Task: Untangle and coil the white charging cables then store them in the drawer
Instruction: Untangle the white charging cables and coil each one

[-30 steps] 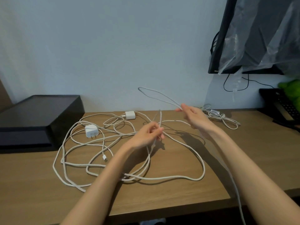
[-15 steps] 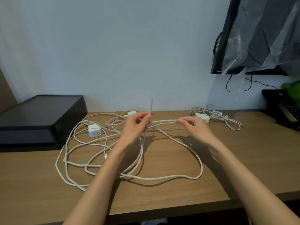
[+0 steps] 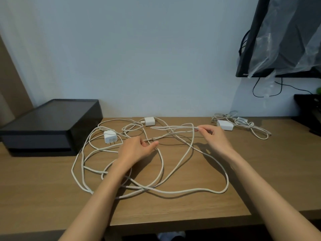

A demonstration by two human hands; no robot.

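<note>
Pinching the thin, white, tangled cable (image 3: 173,127) in left hand (image 3: 137,150) and right hand (image 3: 214,136), holding a doubled length sideways between them.

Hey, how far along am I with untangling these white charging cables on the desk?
Early. Done: nothing looks coiled or stored. In hand: the left hand and right hand each pinch a strand of the white cable tangle, raised off the desk. Left: the loops around two plug adapters sprawl crossed, and a second bundle sits back right.
</note>
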